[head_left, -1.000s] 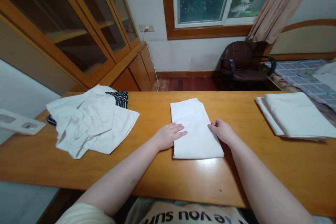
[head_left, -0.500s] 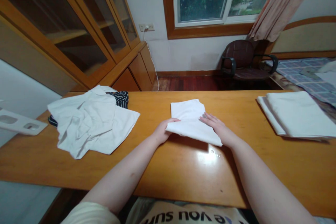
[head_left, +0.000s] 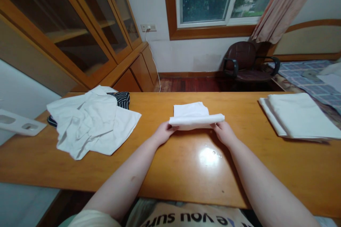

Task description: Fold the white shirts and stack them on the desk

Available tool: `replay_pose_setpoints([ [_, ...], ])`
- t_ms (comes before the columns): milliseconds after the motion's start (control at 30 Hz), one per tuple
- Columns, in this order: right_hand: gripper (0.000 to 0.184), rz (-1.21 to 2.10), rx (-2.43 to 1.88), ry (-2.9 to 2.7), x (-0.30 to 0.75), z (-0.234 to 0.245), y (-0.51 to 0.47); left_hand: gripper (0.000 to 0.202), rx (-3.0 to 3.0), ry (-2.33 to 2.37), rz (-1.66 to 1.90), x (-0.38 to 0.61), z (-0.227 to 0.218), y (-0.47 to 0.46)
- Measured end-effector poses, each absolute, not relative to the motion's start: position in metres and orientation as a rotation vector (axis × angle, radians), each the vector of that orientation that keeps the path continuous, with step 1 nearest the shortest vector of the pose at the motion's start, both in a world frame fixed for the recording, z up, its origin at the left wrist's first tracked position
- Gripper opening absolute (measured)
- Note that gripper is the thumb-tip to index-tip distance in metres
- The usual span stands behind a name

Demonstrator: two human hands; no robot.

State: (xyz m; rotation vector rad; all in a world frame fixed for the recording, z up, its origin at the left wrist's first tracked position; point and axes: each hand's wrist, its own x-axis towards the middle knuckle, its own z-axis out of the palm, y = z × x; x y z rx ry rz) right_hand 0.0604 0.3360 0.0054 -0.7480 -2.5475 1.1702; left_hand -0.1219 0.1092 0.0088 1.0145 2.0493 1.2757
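Note:
A white folded cloth (head_left: 190, 109), perhaps a garment, lies at the middle of the wooden table. Its near part is lifted and doubled over toward the far side. My left hand (head_left: 163, 133) grips the left end of that raised fold, thumb and fingers closed on it. At the right end my right hand (head_left: 223, 133) pinches the same fold from below; some of its fingers are hidden under the cloth.
A crumpled white garment pile (head_left: 93, 120) is at the left, over a black-and-white striped cloth (head_left: 123, 100). Folded white cloths (head_left: 298, 115) are stacked at the right. A white plastic piece (head_left: 21, 123) juts in at the left edge. Beyond the wooden table (head_left: 170, 177) stands an armchair (head_left: 243, 62).
The near part of the cloth has been raised and turned away from me. My right hand has moved from lying on top of the cloth to gripping its right end.

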Motion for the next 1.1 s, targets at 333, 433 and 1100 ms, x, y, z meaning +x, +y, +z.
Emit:
replay_pose_setpoints([
  [333,0.040,0.966,-0.978,-2.442,0.051,0.004,0.329,0.032,0.685,2.266,1.344,-0.106,0.005,0.129],
  [433,0.036,0.964,-0.997,-2.458,0.048,0.003,0.328,0.029,0.632,2.365,1.321,-0.097,0.004,0.134],
  [1100,0.040,0.594,-1.317,-2.687,0.036,0.014,0.311,0.053,0.666,2.885,0.508,-0.080,0.011,0.130],
])
